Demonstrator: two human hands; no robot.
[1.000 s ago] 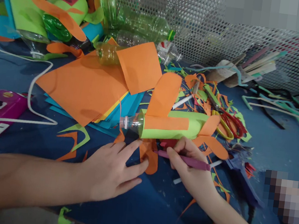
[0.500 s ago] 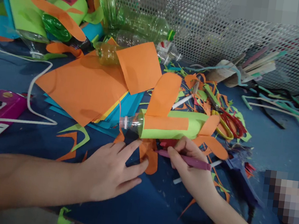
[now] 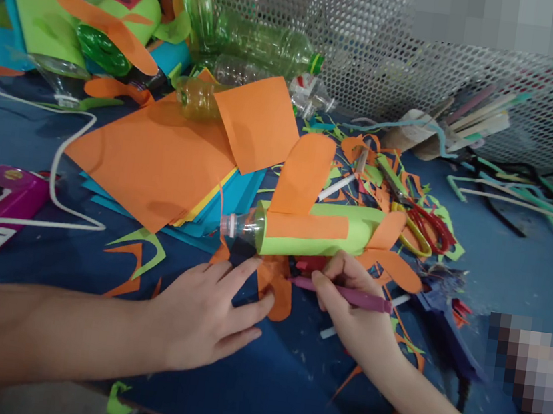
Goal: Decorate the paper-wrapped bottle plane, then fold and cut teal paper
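A plastic bottle [image 3: 317, 242] wrapped in light green paper lies on its side on the blue table, its clear neck pointing left. Orange paper pieces stick out from it like a wing [image 3: 303, 173] above and tail fins at the right end. Another orange wing [image 3: 278, 298] lies below the bottle; fingers of my left hand [image 3: 216, 310], spread and flat, rest on its left edge. My right hand [image 3: 358, 301] grips a purple marker pen [image 3: 363, 299], its tip at the lower wing's right edge.
Orange sheets [image 3: 152, 151] cover blue and yellow paper behind. Scissors [image 3: 427, 232], a blue glue gun [image 3: 451, 322] and paper scraps are to the right. A magenta power strip [image 3: 9, 208] with a white cable is at left. Bottles [image 3: 266, 44] stand against the mesh partition [image 3: 366, 50].
Almost nothing differs. Both hands hold their places, and the purple marker pen stays at the lower wing's edge with barely any shift.
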